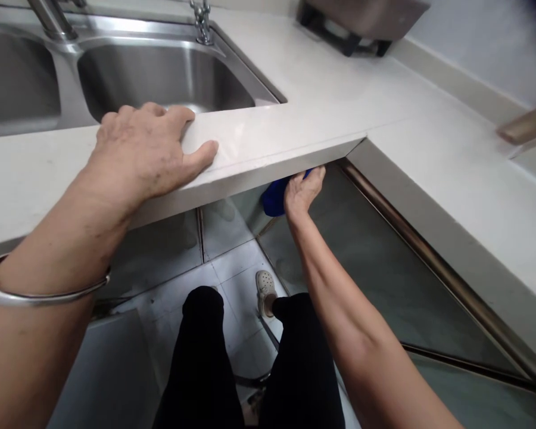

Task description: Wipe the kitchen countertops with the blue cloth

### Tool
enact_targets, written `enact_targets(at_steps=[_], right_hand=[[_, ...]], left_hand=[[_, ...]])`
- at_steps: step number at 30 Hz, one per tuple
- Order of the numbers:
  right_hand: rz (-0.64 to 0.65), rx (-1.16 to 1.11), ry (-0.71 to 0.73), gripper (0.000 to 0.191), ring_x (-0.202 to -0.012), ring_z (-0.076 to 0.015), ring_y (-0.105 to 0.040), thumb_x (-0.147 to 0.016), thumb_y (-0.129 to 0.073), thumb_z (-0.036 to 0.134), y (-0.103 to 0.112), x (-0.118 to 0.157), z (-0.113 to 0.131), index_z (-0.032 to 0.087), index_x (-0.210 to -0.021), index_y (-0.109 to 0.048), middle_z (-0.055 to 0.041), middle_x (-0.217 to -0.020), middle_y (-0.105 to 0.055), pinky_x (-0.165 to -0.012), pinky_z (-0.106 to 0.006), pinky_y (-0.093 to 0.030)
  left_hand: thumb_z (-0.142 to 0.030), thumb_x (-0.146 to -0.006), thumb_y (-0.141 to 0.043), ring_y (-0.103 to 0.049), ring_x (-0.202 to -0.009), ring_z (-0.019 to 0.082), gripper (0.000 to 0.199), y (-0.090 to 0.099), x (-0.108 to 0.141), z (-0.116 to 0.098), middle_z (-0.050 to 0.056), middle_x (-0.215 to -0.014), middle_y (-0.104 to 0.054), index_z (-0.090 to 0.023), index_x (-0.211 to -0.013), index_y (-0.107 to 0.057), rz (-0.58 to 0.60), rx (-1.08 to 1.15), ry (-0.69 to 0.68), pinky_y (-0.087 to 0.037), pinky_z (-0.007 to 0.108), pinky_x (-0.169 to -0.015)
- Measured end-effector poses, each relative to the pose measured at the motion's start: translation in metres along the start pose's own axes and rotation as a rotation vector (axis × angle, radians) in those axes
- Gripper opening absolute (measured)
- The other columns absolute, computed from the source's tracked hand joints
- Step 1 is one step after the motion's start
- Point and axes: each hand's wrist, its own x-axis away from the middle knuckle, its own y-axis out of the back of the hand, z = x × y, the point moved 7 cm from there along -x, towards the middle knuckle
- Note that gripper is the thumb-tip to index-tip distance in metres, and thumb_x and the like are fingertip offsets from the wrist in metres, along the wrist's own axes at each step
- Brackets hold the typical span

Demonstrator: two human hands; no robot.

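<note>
My left hand (145, 143) rests on the front edge of the white countertop (245, 134), just in front of the sink. Its fingers are spread and hold nothing; a silver bangle (49, 295) circles that forearm. Below the counter's overhang, my right hand (302, 192) reaches in with its fingers curled over a blue cloth (274, 198). The cloth is at the corner of the cabinet fronts, close to a dark glossy door panel (361, 232). The counter edge hides part of the fingers and the upper part of the cloth.
A double steel sink (161, 77) with a faucet (53, 21) is set into the counter. At the back right stands a brown appliance on black feet (361, 24). A metal trim rail (429, 262) runs under the right counter. My shoe (264, 283) is on the white tiled floor (236, 268).
</note>
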Motion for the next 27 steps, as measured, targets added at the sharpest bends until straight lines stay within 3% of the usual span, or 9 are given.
enact_targets(at_steps=[4,9,14,20,23,27], right_hand=[[0.176,0.171,0.018,0.041,-0.124,-0.0293,-0.052,-0.098,-0.026,0.020,0.004,0.025,0.032,0.008,-0.124,-0.054,-0.0227,-0.127,-0.048,-0.097,-0.043,-0.049],[0.307,0.240,0.155,0.037,-0.099,-0.0247,-0.061,-0.098,-0.032,0.023,0.021,0.074,0.079,0.009,-0.123,-0.056,-0.0227,-0.130,-0.045,-0.080,-0.036,-0.053],[0.570,0.360,0.280,0.045,-0.083,-0.0200,-0.063,-0.099,-0.035,0.026,0.028,0.123,0.127,0.007,-0.138,-0.045,-0.0241,-0.135,-0.042,-0.072,-0.033,-0.053],[0.791,0.357,0.407,0.036,-0.087,-0.0195,-0.065,-0.102,-0.036,0.030,0.032,0.169,0.180,0.008,-0.128,-0.048,-0.0239,-0.136,-0.041,-0.071,-0.031,-0.055],[0.824,0.358,0.456,0.033,-0.088,-0.0187,-0.065,-0.103,-0.037,0.029,0.032,0.181,0.189,0.010,-0.125,-0.050,-0.0235,-0.137,-0.042,-0.069,-0.030,-0.055],[0.782,0.405,0.598,0.037,-0.086,-0.0188,-0.063,-0.101,-0.035,0.023,0.033,0.176,0.178,0.010,-0.132,-0.050,-0.0230,-0.139,-0.045,-0.065,-0.030,-0.055]], left_hand=[[-0.075,-0.083,-0.034,-0.045,-0.132,0.050,0.083,0.004,0.006,-0.004,0.013,-0.141,-0.053,-0.022,-0.147,-0.048,0.008,0.052,-0.008,-0.035,0.066,-0.110],[-0.071,-0.086,-0.035,-0.044,-0.133,0.049,0.081,0.007,0.009,-0.006,0.016,-0.143,-0.053,-0.018,-0.147,-0.048,-0.008,0.078,-0.013,-0.033,0.066,-0.111],[-0.072,-0.085,-0.034,-0.037,-0.139,0.045,0.081,0.005,0.013,-0.005,0.008,-0.154,-0.046,-0.023,-0.149,-0.046,0.006,0.142,-0.010,-0.025,0.063,-0.116],[-0.072,-0.082,-0.034,-0.035,-0.144,0.040,0.081,0.005,0.014,-0.002,0.004,-0.149,-0.053,-0.028,-0.150,-0.044,0.008,0.143,0.007,-0.024,0.059,-0.119],[-0.072,-0.080,-0.038,-0.037,-0.143,0.041,0.080,0.005,0.011,-0.001,0.007,-0.148,-0.054,-0.030,-0.148,-0.048,-0.007,0.119,0.005,-0.028,0.057,-0.118],[-0.070,-0.081,-0.038,-0.038,-0.143,0.041,0.079,0.005,0.010,-0.002,0.007,-0.150,-0.052,-0.030,-0.148,-0.048,-0.013,0.106,-0.018,-0.029,0.058,-0.118]])
